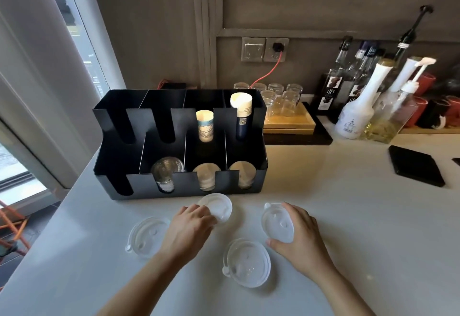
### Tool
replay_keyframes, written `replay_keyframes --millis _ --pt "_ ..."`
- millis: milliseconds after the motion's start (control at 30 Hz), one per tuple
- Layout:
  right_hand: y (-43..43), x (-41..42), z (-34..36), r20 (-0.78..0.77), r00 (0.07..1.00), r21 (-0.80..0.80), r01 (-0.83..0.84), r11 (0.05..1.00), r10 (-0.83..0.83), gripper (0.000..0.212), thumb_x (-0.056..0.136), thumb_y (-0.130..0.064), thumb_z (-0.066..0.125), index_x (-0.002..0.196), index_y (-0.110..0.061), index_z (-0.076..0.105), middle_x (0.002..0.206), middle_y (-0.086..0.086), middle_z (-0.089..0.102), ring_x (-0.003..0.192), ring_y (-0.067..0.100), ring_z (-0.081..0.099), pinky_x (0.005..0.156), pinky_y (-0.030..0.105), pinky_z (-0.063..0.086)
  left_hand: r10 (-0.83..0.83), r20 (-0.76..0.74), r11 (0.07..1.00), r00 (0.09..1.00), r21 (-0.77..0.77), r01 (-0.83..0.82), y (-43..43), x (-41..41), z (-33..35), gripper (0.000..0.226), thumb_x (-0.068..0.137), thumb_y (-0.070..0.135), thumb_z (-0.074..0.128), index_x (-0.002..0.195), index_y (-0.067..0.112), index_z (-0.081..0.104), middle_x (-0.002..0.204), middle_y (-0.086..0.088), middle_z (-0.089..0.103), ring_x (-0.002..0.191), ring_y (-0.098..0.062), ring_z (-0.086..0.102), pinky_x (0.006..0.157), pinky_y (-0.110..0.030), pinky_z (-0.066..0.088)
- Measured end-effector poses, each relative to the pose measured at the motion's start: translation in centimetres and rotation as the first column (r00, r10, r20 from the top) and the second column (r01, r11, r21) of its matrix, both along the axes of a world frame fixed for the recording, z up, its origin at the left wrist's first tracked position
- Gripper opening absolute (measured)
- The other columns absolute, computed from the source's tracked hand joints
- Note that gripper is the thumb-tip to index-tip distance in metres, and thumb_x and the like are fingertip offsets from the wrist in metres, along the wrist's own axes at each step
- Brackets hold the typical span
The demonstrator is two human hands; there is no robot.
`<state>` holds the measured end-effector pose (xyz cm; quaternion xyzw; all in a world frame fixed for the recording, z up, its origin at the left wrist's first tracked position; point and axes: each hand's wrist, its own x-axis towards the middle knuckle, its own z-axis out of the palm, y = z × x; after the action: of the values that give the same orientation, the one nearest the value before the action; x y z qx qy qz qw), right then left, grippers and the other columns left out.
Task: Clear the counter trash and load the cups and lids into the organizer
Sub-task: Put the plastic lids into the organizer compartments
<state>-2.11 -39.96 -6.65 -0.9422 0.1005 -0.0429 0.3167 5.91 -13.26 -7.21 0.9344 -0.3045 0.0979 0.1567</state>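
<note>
Four clear plastic lids on the white counter point(348, 203), in front of the black organizer point(179, 191): far-left lid point(146, 237) lying free, near-centre lid point(247, 262) lying free, white-looking lid point(219, 206) under the left hand point(190, 228), fourth lid point(277, 223) in the right hand point(298, 238). Left-hand fingers curled loosely over the near edge of the white-looking lid, touching it; firm grip or mere contact cannot be told. Right-hand fingers spread wide around the rim of the fourth lid, thumb at the near edge, remaining fingers along the far side, lid tilted off the counter. Organizer: four slots per row, two rows. Back row: two paper-cup stacks, a patterned one point(205, 125) in the third slot and a dark-blue one point(241, 114) in the fourth. Front row: three lid stacks, one clear point(165, 171) in the second slot, two pale point(206, 172) point(242, 171) in the third and fourth. Leftmost slots of both rows unfilled. Upturned glasses point(278, 96) on a wooden tray and several bottles point(361, 99) behind, to the right.
</note>
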Motion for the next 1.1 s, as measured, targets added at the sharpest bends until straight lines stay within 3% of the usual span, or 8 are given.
replay_keyframes --millis 100,167,267,400,533,733,867,1100 --pt "0.4 -0.1 1.7 0.028 0.999 0.134 -0.021 0.991 0.018 0.095 0.071 -0.030 0.087 0.150 -0.024 0.034 0.147 -0.009 0.039 0.134 0.015 0.036 0.102 0.023 0.030 0.149 -0.060 0.938 0.987 -0.308 -0.160 0.7 -0.8 0.5 0.011 0.085 0.015 0.079 0.085 0.026 0.077 0.087 0.012 0.076 0.075 -0.015 0.070 0.066 -0.030 0.052" --pt "0.9 -0.1 2.9 0.008 0.999 0.177 -0.055 0.983 0.054 0.099 0.072 -0.034 0.086 0.153 -0.027 0.029 0.147 -0.013 0.037 0.136 0.009 0.031 0.100 0.020 0.028 0.242 -0.288 0.757 0.927 -0.542 -0.366 1.1 -1.3 1.2 0.014 0.088 0.025 0.076 0.081 0.036 0.074 0.084 0.020 0.076 0.078 -0.001 0.071 0.067 -0.026 0.054" --pt "2.0 0.3 5.1 -0.011 0.991 0.105 -0.131 0.986 0.132 0.102 0.072 -0.045 0.082 0.155 -0.032 0.024 0.142 -0.019 0.038 0.134 0.004 0.025 0.097 0.018 0.027 0.105 -0.445 0.556 0.889 -0.715 -0.424 0.8 -1.9 3.0 0.007 0.087 0.034 0.072 0.089 0.039 0.075 0.090 0.016 0.078 0.089 0.001 0.073 0.080 -0.015 0.054" --pt "3.9 1.3 8.0 -0.052 0.963 -0.021 -0.265 0.964 0.263 0.107 0.066 -0.059 0.071 0.154 -0.041 0.014 0.147 -0.020 0.033 0.136 0.003 0.021 0.098 0.018 0.027 -0.020 -0.355 0.560 0.935 -0.778 -0.284 -0.9 -2.7 5.0 0.009 0.092 0.041 0.068 0.098 0.038 0.074 0.100 0.014 0.078 0.099 -0.005 0.073 0.087 -0.016 0.053" --pt "5.1 2.2 9.8 -0.032 0.947 -0.005 -0.319 0.948 0.319 0.106 0.062 -0.071 0.069 0.150 -0.046 0.017 0.139 -0.026 0.029 0.129 -0.001 0.034 0.098 0.022 0.038 -0.112 -0.348 0.614 0.931 -0.760 -0.211 -1.9 -3.5 4.7 0.016 0.092 0.038 0.066 0.103 0.030 0.075 0.102 0.010 0.078 0.101 -0.014 0.073 0.089 -0.037 0.057" --pt "6.1 2.8 9.7 0.132 0.982 0.174 -0.160 0.972 0.138 0.088 0.063 -0.082 0.058 0.139 -0.041 0.039 0.123 -0.020 0.053 0.109 0.003 0.054 0.087 0.024 0.052 -0.403 -0.479 0.344 0.780 -0.869 -0.356 -2.1 -3.9 5.2 0.027 0.092 0.031 0.067 0.111 0.014 0.074 0.103 -0.012 0.077 0.099 -0.023 0.072 0.087 -0.030 0.055" --pt "7.5 3.5 9.1 0.166 0.981 0.186 -0.134 0.973 0.104 0.075 0.073 -0.087 0.046 0.131 -0.040 0.046 0.116 -0.023 0.056 0.101 0.000 0.056 0.073 0.009 0.044 -0.470 -0.511 0.299 0.720 -0.859 -0.415 -2.3 -3.6 5.5 0.027 0.092 0.020 0.062 0.115 0.010 0.072 0.105 -0.017 0.076 0.100 -0.032 0.070 0.091 -0.037 0.054" --pt "8.7 4.2 9.3 0.199 0.972 0.082 -0.143 0.986 0.124 0.088 0.073 -0.094 0.025 0.132 -0.036 0.055 0.117 -0.020 0.062 0.104 0.007 0.052 0.082 0.025 0.051 -0.529 -0.478 0.257 0.701 -0.878 -0.404 -2.8 -3.5 6.3 0.037 0.085 0.023 0.080 0.117 0.009 0.069 0.107 -0.022 0.074 0.094 -0.030 0.071 0.083 -0.035 0.056"
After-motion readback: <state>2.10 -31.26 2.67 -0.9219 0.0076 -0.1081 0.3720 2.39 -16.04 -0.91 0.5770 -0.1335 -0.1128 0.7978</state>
